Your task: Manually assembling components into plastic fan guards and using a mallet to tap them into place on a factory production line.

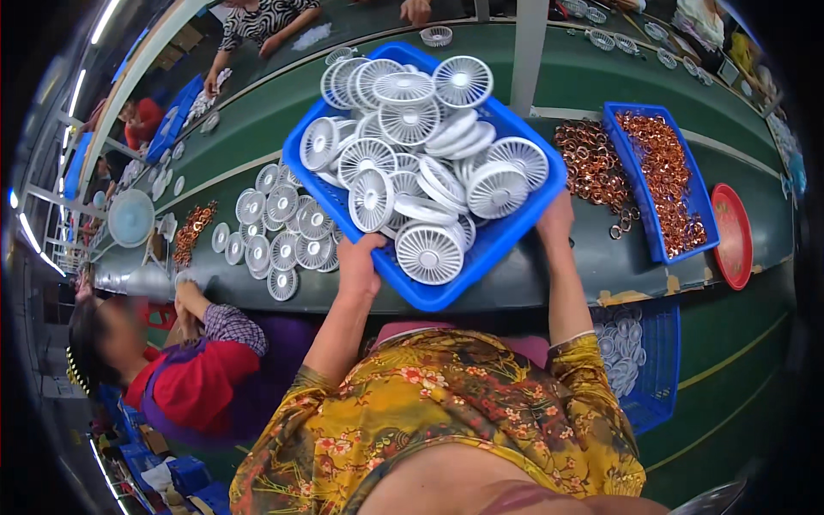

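Note:
Between my two hands a blue plastic basket (pixel 433 298) is held tilted over the work table, heaped with white round slotted plastic covers (pixel 430 254). My left hand (pixel 358 264) grips the basket's near left side, thumb over the rim. At the right corner my right hand (pixel 556 220) holds the basket, its fingers partly hidden beneath it. To the left of the basket, a pile of the same white covers (pixel 283 251) lies on the dark table. Some covers in the basket stand on edge and others lie flat.
Right of me are loose copper-coloured rings (pixel 592 167), a blue tray (pixel 659 249) full of them and a red oval plate (pixel 731 236). Below the table stands another blue basket (pixel 657 378) with white covers. A co-worker (pixel 197 378) sits at left; a white post (pixel 530 60) rises beyond the basket.

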`<state>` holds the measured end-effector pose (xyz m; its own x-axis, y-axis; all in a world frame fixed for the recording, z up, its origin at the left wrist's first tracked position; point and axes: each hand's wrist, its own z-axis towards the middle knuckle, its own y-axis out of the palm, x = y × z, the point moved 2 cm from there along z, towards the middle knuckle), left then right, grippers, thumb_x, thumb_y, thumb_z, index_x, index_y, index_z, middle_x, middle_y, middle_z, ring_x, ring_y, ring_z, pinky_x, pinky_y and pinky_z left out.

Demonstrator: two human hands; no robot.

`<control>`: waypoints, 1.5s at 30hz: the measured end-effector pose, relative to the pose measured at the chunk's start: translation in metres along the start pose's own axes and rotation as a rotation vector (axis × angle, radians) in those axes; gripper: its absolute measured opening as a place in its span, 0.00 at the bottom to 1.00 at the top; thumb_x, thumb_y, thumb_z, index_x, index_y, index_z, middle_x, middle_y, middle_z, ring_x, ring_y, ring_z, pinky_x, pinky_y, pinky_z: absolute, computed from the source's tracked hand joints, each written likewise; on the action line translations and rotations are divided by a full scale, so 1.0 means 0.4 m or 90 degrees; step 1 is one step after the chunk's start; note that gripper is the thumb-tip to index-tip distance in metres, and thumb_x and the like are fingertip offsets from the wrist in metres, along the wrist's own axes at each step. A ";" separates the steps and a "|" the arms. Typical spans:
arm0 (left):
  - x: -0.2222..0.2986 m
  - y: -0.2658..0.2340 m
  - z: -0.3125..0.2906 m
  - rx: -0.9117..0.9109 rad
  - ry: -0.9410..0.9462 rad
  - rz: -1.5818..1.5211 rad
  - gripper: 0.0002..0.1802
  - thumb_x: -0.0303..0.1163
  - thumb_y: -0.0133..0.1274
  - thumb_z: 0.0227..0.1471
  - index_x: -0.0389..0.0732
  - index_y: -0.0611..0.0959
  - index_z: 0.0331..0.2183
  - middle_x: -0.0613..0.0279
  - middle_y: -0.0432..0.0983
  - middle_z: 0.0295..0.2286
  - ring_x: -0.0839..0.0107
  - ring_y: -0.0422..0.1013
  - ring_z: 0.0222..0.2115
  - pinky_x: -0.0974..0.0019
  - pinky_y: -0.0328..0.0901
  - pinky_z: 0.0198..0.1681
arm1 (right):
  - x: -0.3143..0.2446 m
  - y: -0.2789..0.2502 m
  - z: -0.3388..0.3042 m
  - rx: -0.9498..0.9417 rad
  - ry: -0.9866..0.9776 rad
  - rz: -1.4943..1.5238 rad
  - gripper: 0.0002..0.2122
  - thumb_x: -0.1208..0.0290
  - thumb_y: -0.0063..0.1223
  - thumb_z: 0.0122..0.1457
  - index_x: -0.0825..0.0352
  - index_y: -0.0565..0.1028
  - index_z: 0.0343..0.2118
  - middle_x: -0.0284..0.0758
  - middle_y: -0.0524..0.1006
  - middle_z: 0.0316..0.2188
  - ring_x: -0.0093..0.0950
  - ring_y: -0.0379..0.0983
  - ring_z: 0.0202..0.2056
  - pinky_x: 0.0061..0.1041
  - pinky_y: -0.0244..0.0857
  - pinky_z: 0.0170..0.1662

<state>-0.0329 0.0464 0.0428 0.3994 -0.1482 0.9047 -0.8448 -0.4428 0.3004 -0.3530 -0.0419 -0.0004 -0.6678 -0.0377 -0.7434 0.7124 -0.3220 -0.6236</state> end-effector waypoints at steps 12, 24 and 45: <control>-0.064 0.112 0.215 0.021 -0.029 -0.083 0.16 0.19 0.50 0.42 0.34 0.76 0.37 0.63 0.74 0.32 0.73 0.69 0.30 0.70 0.64 0.33 | 0.020 -0.030 -0.126 0.042 -0.033 -0.334 0.13 0.71 0.53 0.55 0.64 0.72 0.43 0.41 0.69 0.32 0.43 0.67 0.36 0.40 0.64 0.38; -0.018 0.021 0.141 -0.029 0.672 0.545 0.13 0.35 0.65 0.40 0.40 0.78 0.27 0.61 0.72 0.25 0.65 0.69 0.28 0.61 0.61 0.33 | -0.007 -0.065 -0.185 0.284 -0.211 -0.263 0.05 0.79 0.53 0.53 0.69 0.76 0.33 0.41 0.75 0.31 0.41 0.70 0.33 0.34 0.64 0.37; -0.090 0.054 0.216 -0.214 1.073 0.562 0.29 0.61 0.52 0.46 0.44 0.81 0.34 0.63 0.71 0.28 0.62 0.68 0.33 0.52 0.52 0.51 | 0.834 0.931 -1.103 -0.815 0.224 -0.143 0.13 0.67 0.49 0.52 0.66 0.77 0.37 0.42 0.77 0.39 0.40 0.71 0.37 0.36 0.64 0.43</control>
<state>-0.0347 -0.0342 -0.0092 -0.6415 0.7645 0.0626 -0.6900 -0.5395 -0.4825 -0.2154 0.2429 -0.5871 -0.8427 0.2043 -0.4981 0.4243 0.8214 -0.3811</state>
